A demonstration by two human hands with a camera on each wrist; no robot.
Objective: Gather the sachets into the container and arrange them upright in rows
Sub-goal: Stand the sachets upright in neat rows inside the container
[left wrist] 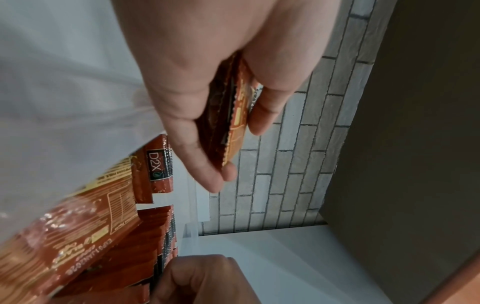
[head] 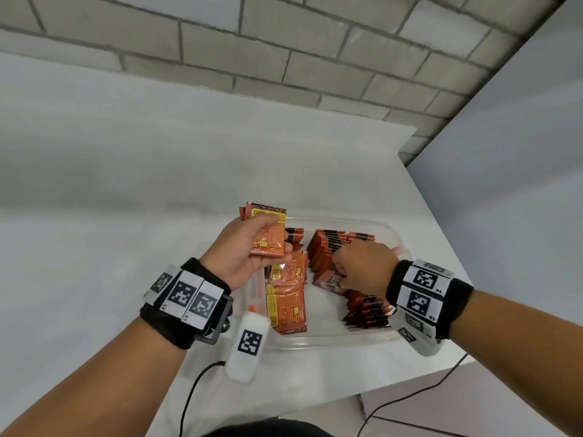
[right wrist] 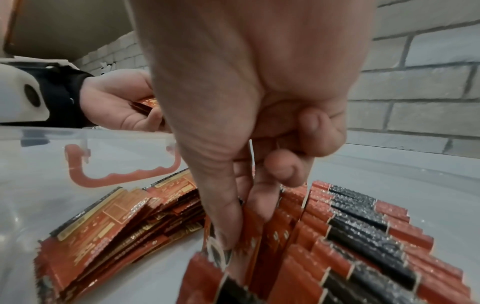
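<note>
A clear plastic container (head: 391, 230) sits on the white table and holds orange-and-black sachets. My left hand (head: 249, 250) hovers over its left side and grips a small stack of sachets (head: 268, 230), seen edge-on as the held stack (left wrist: 228, 115) in the left wrist view. An upright row of sachets (head: 328, 247) stands on the right side. My right hand (head: 359, 263) reaches into that row, its thumb and fingers pinching one sachet (right wrist: 249, 232) between the standing sachets (right wrist: 363, 232). More sachets lie flat in a loose pile (head: 287, 298), seen again as the flat pile (right wrist: 124, 226).
The container has an orange handle (right wrist: 122, 174) on its left wall. A brick wall (head: 284, 42) rises behind the table, whose right edge (head: 441, 231) runs close to the container. A black cable (head: 419, 392) hangs below the front edge.
</note>
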